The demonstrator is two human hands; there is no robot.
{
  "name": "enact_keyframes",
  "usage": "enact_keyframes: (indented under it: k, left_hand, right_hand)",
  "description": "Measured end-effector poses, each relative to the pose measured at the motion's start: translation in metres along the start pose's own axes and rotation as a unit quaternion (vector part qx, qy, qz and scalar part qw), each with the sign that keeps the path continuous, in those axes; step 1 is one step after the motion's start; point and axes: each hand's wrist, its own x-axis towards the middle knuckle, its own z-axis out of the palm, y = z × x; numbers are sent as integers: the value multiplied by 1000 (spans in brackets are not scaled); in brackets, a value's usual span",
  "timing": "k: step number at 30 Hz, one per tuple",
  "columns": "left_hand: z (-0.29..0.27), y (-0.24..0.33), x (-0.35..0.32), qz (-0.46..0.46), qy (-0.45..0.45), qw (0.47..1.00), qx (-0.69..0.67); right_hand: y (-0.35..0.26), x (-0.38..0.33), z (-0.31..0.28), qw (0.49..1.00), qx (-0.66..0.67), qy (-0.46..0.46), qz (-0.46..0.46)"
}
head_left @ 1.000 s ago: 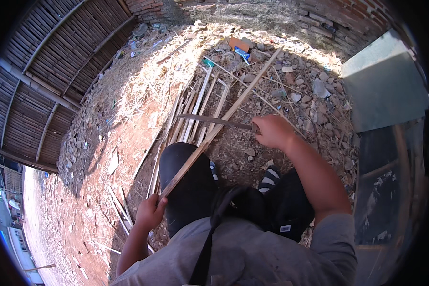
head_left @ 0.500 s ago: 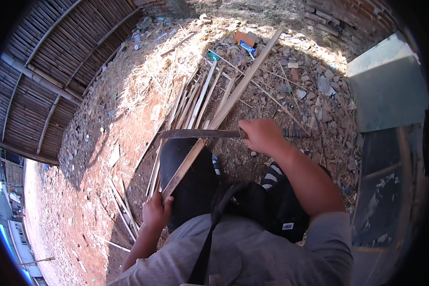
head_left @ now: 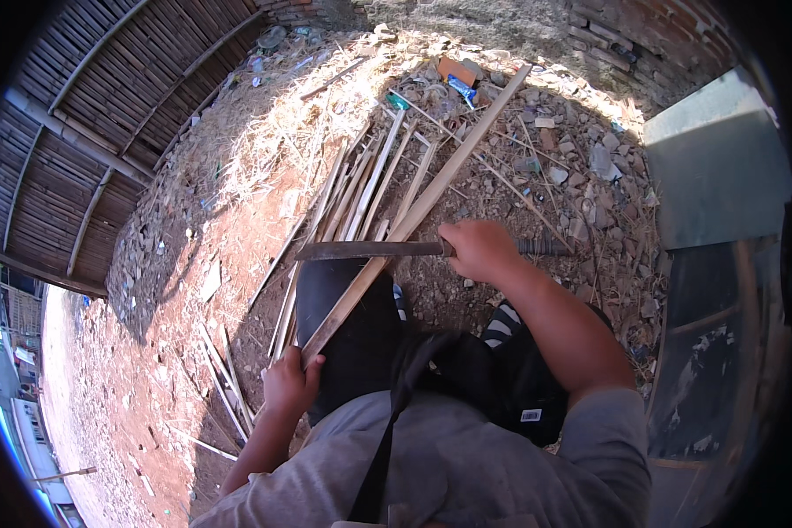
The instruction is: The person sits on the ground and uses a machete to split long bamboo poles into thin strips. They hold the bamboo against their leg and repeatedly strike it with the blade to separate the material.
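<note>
A long, flat bamboo strip [head_left: 453, 180] slants from my lap up to the far right, crossing my left thigh. Its near end is in my left hand [head_left: 290, 383], fingers wrapped around it. My right hand [head_left: 482, 253] is closed on the handle of a machete [head_left: 348, 251]. The dark blade points left and lies across the strip just above my knee, seemingly touching it; the exact contact is hard to make out. Part of the wrapped handle sticks out to the right of my fist.
Several loose bamboo strips [head_left: 374, 180] lie piled beyond my left knee, with a few more [head_left: 226, 378] to the left. Rubble and litter cover the ground. A woven bamboo wall [head_left: 79, 158] stands left, a brick wall [head_left: 607, 53] behind, and a pale panel [head_left: 713, 167] at right.
The strip's far end has shifted slightly right and toward me. The blade has turned a little on the strip. Both hands keep their holds.
</note>
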Motion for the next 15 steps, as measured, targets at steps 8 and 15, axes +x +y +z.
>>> enact_keyframes:
  k: [8, 15]
  left_hand:
    - [-1, 3, 2, -10, -12, 1000, 2]
    - [0, -2, 4, -18, -41, 999, -21]
  right_hand:
    - [30, 2, 8, 997, 11, 30, 72]
    - [8, -2, -5, 998, 3, 56, 7]
